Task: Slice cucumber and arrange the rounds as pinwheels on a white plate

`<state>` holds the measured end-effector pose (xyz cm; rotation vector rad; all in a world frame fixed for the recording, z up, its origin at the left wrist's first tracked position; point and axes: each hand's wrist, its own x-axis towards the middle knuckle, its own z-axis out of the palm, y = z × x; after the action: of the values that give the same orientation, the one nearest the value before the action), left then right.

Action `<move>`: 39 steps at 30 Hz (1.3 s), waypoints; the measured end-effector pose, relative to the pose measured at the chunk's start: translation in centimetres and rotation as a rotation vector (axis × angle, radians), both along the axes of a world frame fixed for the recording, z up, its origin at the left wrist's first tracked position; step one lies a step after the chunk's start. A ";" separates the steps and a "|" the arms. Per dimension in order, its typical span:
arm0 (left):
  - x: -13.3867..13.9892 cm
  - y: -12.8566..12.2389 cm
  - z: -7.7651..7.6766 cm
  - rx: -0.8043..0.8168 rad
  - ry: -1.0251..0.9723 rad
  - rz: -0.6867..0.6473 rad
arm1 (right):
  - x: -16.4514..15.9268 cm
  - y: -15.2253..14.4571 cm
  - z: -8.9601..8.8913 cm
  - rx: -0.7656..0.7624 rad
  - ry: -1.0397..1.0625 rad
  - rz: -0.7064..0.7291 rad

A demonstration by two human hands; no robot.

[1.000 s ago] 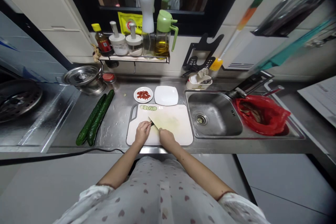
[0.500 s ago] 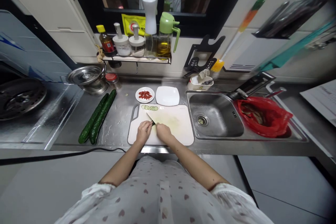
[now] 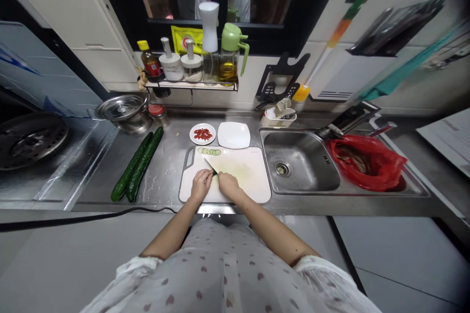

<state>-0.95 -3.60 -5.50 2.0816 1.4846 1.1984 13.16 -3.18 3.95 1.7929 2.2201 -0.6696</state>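
On the white cutting board (image 3: 253, 181) my right hand (image 3: 228, 185) is closed around a knife (image 3: 210, 163), its blade pointing up and to the left. My left hand (image 3: 201, 184) pinches a small dark green piece of cucumber (image 3: 214, 172) against the board, right beside the blade. Most of that piece is hidden by the fingers and knife. Several thin cucumber slices (image 3: 209, 151) lie in a row at the board's top left. Behind the board stand a white plate of chopped red pieces (image 3: 202, 134) and a bare white plate (image 3: 234, 135).
Two whole cucumbers (image 3: 144, 166) lie left of the board, near a lidded steel pot (image 3: 127, 113) and a red-capped jar (image 3: 158, 114). The sink (image 3: 301, 161) adjoins the board's right, with a red plastic bag (image 3: 382, 168) beyond. A seasoning rack (image 3: 194, 84) hangs above the counter.
The view has tilted slightly upward. Both hands, the knife and the cucumber piece stay in nearly the same place on the board.
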 end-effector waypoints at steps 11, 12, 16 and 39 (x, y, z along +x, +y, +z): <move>0.0 0.1 -0.3 -0.003 -0.007 0.018 | 2.7 -2.3 0.6 -0.061 -0.020 -0.011; 0.0 0.2 -0.3 -0.006 -0.009 0.022 | 3.0 -2.4 0.8 -0.068 -0.013 -0.014; 0.1 0.3 0.0 -0.028 -0.022 0.032 | 4.6 -2.7 1.3 -0.051 -0.010 -0.032; 0.1 1.6 6.3 -0.285 -0.024 0.023 | 8.4 -3.9 -1.8 0.622 -0.090 0.110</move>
<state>-0.88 -2.04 0.79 1.8597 1.5698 0.9515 21.52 -7.04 2.17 1.8673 2.6225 0.1521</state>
